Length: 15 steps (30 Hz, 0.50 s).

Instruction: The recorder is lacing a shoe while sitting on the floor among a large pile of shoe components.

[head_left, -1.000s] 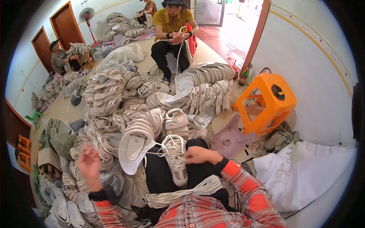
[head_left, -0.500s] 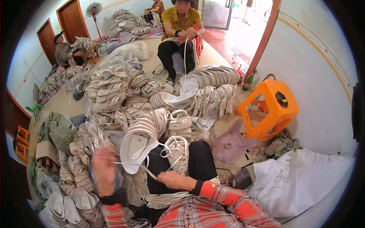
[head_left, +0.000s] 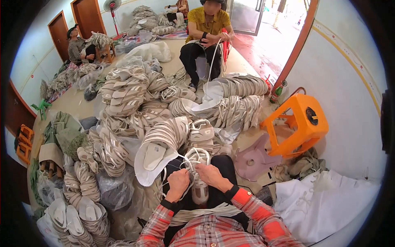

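Observation:
Between my knees sits a beige and white shoe upper (head_left: 200, 192), with a white shoelace (head_left: 199, 153) partly threaded through its eyelets. My left hand (head_left: 178, 184) is closed at the upper's left side, its fingers curled round the lace. On the other side my right hand (head_left: 210, 176) pinches at the lacing; the fingertips meet close to the eyelets, and just what they grip is small. A nested stack of shoe uppers (head_left: 158, 146) leans beside my left knee, its open end toward me. Across my lap lies a bundle of white laces (head_left: 205, 213).
Heaps of shoe uppers (head_left: 123, 92) fill the floor ahead and to the left. An orange stool (head_left: 299, 123) and an upturned mauve stool (head_left: 252, 161) stand at right, near white cloth (head_left: 317, 201). A person in a yellow shirt (head_left: 209, 24) sits opposite, handling laces.
My left hand has come from the far left, where it drew the lace out, back to the shoe upper. My right hand has moved up and forward to the eyelets.

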### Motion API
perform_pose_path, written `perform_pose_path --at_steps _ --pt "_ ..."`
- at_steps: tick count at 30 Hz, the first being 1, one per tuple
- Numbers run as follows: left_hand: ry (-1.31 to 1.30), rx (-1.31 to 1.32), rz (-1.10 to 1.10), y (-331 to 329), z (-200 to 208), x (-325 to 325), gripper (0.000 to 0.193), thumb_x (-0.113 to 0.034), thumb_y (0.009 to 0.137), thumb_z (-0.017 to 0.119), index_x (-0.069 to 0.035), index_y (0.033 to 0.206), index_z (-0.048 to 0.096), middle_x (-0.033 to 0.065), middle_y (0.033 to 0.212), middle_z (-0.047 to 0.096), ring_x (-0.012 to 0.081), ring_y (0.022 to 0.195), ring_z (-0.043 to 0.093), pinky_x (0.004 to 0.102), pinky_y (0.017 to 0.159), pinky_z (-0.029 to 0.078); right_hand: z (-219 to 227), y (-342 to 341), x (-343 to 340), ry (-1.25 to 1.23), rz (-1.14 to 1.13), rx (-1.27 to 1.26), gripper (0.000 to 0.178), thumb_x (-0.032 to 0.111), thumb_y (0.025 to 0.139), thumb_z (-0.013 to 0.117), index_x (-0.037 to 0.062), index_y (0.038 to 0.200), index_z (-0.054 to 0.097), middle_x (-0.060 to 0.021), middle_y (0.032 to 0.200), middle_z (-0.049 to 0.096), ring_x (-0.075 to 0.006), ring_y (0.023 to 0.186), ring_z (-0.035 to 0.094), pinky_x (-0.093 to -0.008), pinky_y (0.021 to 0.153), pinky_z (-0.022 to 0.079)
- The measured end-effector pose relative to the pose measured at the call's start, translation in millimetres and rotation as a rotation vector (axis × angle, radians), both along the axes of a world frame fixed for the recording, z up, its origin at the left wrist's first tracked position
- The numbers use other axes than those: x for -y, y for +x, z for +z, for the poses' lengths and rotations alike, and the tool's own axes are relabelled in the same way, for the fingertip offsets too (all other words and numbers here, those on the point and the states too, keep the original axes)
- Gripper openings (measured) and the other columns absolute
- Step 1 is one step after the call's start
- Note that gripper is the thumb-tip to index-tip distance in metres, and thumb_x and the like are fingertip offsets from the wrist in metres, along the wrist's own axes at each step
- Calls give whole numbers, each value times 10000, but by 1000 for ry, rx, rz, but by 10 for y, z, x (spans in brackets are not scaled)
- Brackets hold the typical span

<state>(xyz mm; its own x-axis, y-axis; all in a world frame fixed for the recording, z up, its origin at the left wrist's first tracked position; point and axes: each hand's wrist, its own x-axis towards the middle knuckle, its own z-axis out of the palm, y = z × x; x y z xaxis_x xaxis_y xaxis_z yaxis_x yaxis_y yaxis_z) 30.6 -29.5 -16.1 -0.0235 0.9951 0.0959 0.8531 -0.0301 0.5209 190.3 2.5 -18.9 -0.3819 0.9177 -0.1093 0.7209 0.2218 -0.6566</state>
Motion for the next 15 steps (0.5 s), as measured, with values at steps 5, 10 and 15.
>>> perform_pose_path --at_steps 5,10,15 --pt "16 -107 -71 36 -38 -128 234 -234 798 503 -70 672 611 177 625 591 369 587 591 463 526 456 20 -68 -103 -183 8 -144 233 200 888 445 20 994 549 -123 622 601 -219 510 599 -324 460 472" --pt "4 -108 -173 72 -44 -151 191 -180 756 517 -43 658 609 199 625 591 364 595 608 446 518 475 -18 -84 -131 -461 52 -455 249 142 900 409 43 1113 494 -69 597 582 -128 423 550 -236 350 418" --pt "-105 -136 -109 60 40 -95 143 -162 728 563 -27 710 603 187 662 615 365 639 618 446 570 491 135 -32 -297 -419 208 -192 294 90 866 394 80 1135 513 -92 587 574 -160 432 567 -256 365 448"
